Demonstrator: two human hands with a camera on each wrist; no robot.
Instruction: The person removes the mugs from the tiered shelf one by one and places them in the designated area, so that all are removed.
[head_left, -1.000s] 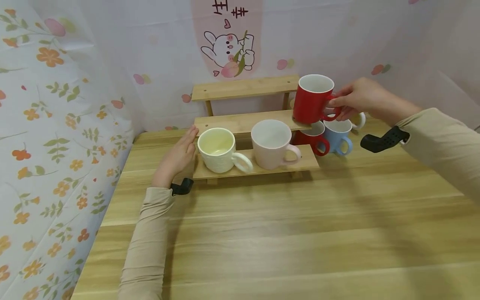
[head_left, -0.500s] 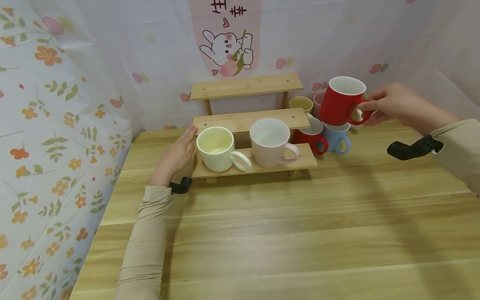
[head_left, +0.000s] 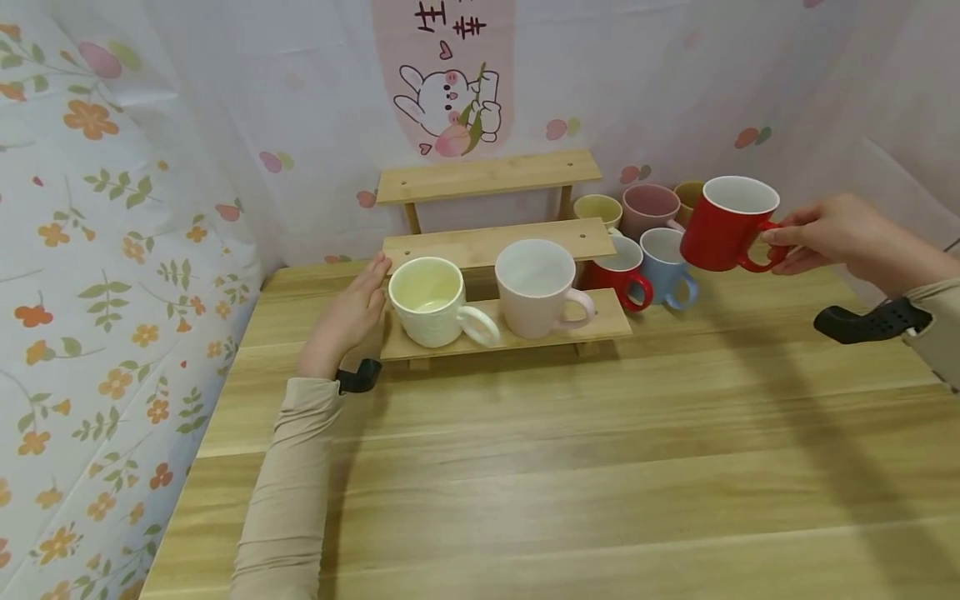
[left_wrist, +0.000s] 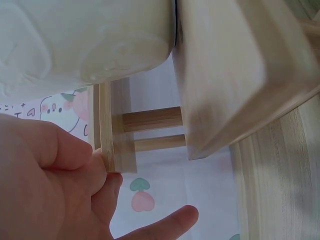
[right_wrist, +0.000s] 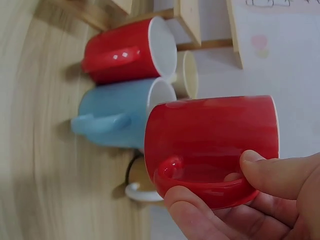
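My right hand (head_left: 832, 237) pinches the handle of a red mug (head_left: 726, 225) with a white inside, holding it in the air right of the other mugs. The same red mug fills the middle of the right wrist view, with thumb and fingers on its handle. At the left end of the wooden tiered rack (head_left: 495, 242), my left hand (head_left: 345, 317) grips the end of the middle board, fingertips on its edge. On the lowest board stand a cream mug (head_left: 425, 312) and a pale pink mug (head_left: 534, 292), handles pointing right.
Right of the rack, another red mug (head_left: 618, 265) and a blue mug (head_left: 663, 265) stand on the table (head_left: 562, 467). Behind them are a yellow mug (head_left: 597, 212), a dusty pink mug (head_left: 649, 208) and a mustard mug (head_left: 688, 197). A patterned curtain (head_left: 315, 125) backs the table.
My right hand has carried the red mug rightward and slightly down, away from the rack's right end, uncovering the mugs behind. My left hand stays at the rack.
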